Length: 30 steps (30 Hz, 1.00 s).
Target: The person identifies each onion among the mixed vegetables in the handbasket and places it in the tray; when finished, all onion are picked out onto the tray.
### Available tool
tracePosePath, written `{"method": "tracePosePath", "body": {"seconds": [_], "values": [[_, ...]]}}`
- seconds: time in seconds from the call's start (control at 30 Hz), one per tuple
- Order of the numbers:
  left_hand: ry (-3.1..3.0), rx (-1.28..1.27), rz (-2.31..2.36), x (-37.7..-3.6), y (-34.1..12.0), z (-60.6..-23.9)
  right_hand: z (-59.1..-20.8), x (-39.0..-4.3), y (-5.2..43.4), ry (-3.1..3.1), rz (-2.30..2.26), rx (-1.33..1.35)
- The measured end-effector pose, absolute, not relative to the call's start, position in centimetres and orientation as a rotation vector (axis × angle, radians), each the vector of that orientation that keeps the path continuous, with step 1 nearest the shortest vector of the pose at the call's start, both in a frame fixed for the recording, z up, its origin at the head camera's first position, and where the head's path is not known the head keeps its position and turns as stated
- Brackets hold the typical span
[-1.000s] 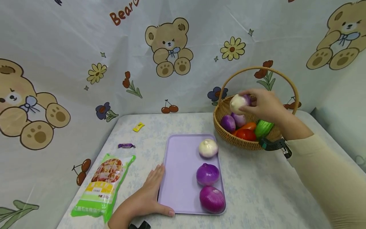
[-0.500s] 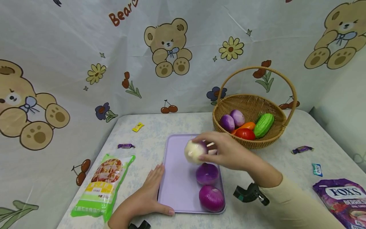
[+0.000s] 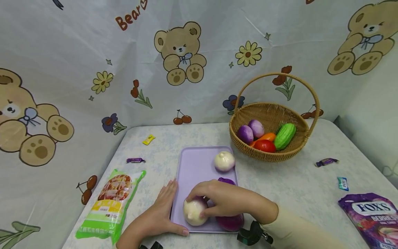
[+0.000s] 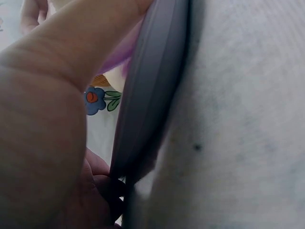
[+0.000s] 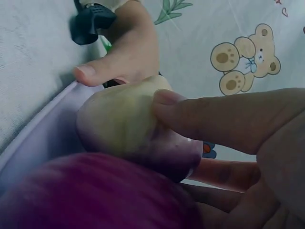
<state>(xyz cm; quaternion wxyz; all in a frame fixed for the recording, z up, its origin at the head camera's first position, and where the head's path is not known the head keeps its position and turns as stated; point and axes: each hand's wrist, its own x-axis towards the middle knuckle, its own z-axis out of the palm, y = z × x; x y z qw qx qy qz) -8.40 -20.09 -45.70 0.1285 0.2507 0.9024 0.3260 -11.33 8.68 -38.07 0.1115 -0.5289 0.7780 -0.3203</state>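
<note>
Right hand (image 3: 217, 196) grips turnip (image 3: 193, 211) (bag (image 3: 371, 218) reads "FOX'S").

We see a smooth, plastic-looking tray (image 3: 194, 169) at lower centre, a ribbed wicker basket (image 3: 272, 156) at centre right and a shiny plastic-film bag (image 3: 109, 205) at lower left. To us the tomato (image 3: 265, 146) looks glossy, the lower pale bulb (image 3: 194, 211) smooth, the backdrop (image 3: 202, 100) creased.

Through the head view I log a pale mottled desk (image 3: 280, 183) bearing a lilac tray (image 3: 196, 169), wicker basket (image 3: 268, 157), green-edged food packet (image 3: 110, 205), yellow sweet (image 3: 149, 139), two purple-wrapped sweets (image 3: 135, 160) (image 3: 326, 162), blue sweet (image 3: 343, 184) and purple FOX'S bag (image 3: 371, 218).
</note>
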Motion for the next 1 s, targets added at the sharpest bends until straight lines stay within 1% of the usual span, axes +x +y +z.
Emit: {"method": "tracePosePath", "body": {"seconds": [0.17, 0.3, 1.0], "values": [[2.628, 0.731, 0.952, -8.3, -20.2, -45.7, -38.6, -11.1, 8.4, 2.305, -0.859, -1.567], [2.629, 0.726, 0.952, -8.2, -20.2, -45.7, -38.3, -11.1, 8.6, 2.339, -0.854, -1.503], [2.632, 0.696, 0.934, -8.4, -20.0, -45.8, -35.6, -12.0, 11.1, 2.474, -1.062, -1.393]]}}
